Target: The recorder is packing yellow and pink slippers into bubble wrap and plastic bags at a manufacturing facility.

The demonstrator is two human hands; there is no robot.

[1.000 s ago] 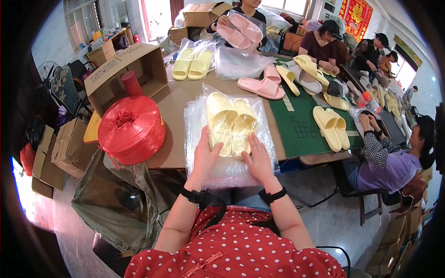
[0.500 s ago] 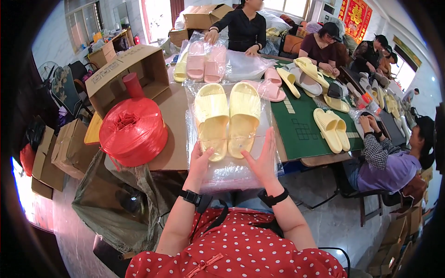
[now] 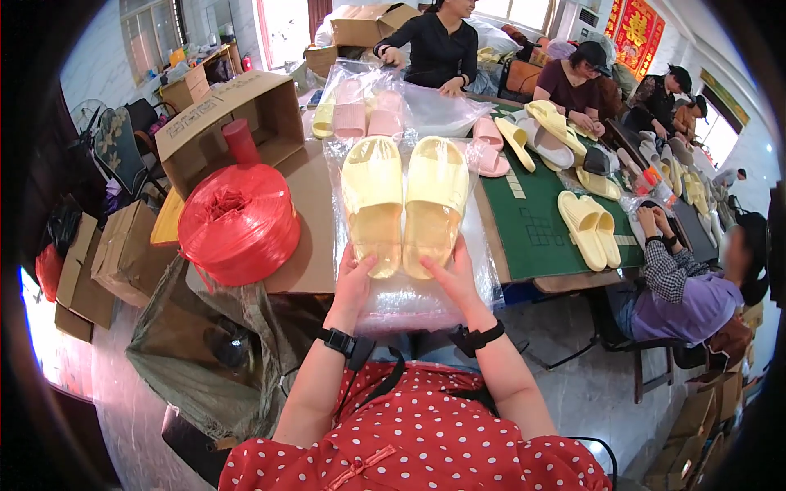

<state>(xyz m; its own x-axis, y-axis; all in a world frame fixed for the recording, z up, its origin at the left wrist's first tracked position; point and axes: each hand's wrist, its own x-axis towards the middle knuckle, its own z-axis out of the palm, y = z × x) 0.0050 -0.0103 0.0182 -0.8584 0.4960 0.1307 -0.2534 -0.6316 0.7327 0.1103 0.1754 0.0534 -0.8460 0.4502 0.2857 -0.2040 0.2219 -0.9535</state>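
A pair of pale yellow slide sandals (image 3: pixel 405 204) lies side by side inside a clear plastic bag (image 3: pixel 413 290). I hold the bag upright in front of me above the table edge. My left hand (image 3: pixel 354 282) presses the bag's lower left, under the left sandal's heel. My right hand (image 3: pixel 452 280) grips the lower right, fingers spread on the plastic. Both wrists wear black bands.
A big red spool of plastic twine (image 3: pixel 237 222) sits left on the brown table (image 3: pixel 307 237). An open cardboard box (image 3: pixel 225 123) stands behind it. Bagged pink sandals (image 3: pixel 367 114) lie farther back. Several people work at a green mat (image 3: pixel 540 221) with more yellow sandals (image 3: pixel 589 229).
The bag with the yellow sandals has been lifted and flattened out, so both sandals now sit straight and side by side. A bag of pink sandals has appeared behind it.
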